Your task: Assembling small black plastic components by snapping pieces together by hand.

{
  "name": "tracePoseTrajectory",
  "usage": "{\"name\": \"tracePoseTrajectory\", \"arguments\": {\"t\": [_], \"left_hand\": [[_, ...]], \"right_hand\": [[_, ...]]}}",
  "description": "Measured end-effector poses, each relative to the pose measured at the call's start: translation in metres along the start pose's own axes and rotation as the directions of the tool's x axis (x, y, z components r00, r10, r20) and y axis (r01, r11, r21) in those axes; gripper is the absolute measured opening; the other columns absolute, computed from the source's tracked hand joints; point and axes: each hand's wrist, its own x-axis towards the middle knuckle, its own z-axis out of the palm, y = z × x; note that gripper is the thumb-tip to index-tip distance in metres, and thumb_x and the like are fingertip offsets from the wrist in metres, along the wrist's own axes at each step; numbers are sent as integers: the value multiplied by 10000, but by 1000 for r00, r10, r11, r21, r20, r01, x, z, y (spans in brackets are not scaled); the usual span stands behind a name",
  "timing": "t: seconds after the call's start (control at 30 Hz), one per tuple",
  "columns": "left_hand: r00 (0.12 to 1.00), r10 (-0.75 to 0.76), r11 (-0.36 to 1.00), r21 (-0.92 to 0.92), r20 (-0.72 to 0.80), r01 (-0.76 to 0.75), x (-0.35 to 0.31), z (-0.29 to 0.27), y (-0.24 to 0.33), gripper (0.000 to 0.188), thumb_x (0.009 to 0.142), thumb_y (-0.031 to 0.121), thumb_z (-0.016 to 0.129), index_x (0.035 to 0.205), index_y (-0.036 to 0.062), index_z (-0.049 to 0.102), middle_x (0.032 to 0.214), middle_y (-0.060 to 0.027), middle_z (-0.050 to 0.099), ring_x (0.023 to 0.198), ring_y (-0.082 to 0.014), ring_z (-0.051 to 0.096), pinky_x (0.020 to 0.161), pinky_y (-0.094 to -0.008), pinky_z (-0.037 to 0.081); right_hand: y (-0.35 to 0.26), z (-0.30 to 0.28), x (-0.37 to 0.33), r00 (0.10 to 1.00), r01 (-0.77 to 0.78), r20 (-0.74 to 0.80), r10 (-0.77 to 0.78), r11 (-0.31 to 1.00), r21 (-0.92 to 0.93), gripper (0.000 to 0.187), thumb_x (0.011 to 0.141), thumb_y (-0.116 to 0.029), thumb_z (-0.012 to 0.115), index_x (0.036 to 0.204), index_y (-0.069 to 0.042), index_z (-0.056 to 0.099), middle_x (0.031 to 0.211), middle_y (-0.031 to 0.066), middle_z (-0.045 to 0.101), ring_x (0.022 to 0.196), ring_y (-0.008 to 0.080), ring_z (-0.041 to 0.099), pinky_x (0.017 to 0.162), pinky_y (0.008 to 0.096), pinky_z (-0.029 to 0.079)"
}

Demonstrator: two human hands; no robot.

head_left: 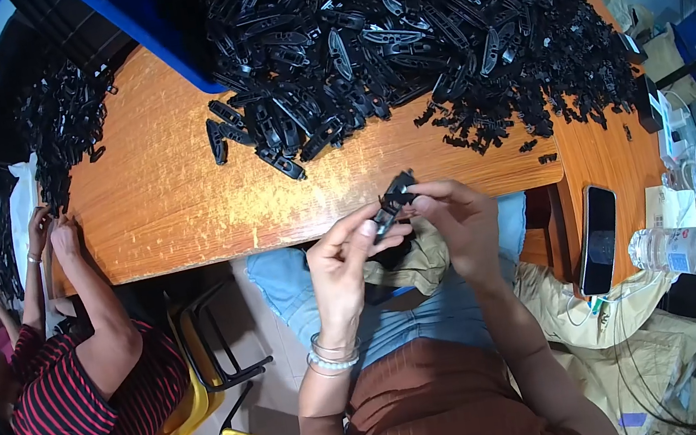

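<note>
Currently pinching a black part with my left hand and right hand; parts heap beyond them on bench.

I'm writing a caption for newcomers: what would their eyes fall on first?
A huge heap of black parts lies on the wooden table's far side. Near the centre, the left hand and right hand hold a small black piece. At far left is a co-worker in stripes.
</note>
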Motion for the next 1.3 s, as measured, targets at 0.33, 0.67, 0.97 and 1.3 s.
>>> {"name": "tracePoseTrajectory", "arguments": {"t": [0.33, 0.67, 0.97, 1.3], "left_hand": [[995, 6, 952, 305, 101, -36, -3, -2, 12, 291, 811, -92, 591, 1097, -74, 539, 828, -110, 641, 738, -130, 641, 661, -220, 538], [982, -123, 972, 217, 142, 90, 0, 0, 15, 250, 839, -79, 558, 1088, -81, 533, 855, -154, 647, 779, -202, 666, 673, -257, 562], [993, -65, 966, 254, 97, 38, 4, -7, 7, 201, 813, -72, 597, 1012, -63, 561, 823, -96, 634, 728, -143, 652, 635, -207, 539], [982, -102, 906, 423, 160, 26, 23, -13, 6, 114, 845, 55, 600, 919, -21, 641, 751, -82, 658, 666, -84, 610, 579, -211, 488]], "right_hand": [[-6, -11, 4, 908, 417, 274, -317, 756, -505, 115, 758, 23, 644, 868, 3, 668, 811, 42, 520, 776, 142, 482, 659, 244, 384], [-1, -12, -1, 909, 416, 222, -353, 784, -460, 128, 721, 41, 655, 840, -3, 666, 792, 45, 529, 759, 158, 476, 645, 263, 384], [1, -13, -3, 866, 500, 317, -387, 639, -584, 158, 721, 33, 645, 874, -6, 650, 793, 37, 543, 724, 139, 490, 609, 245, 397], [12, -37, -7, 951, -45, 270, 151, 930, -364, 229, 797, -37, 624, 1022, 4, 630, 774, 18, 604, 668, 58, 527, 594, 211, 404]]}}
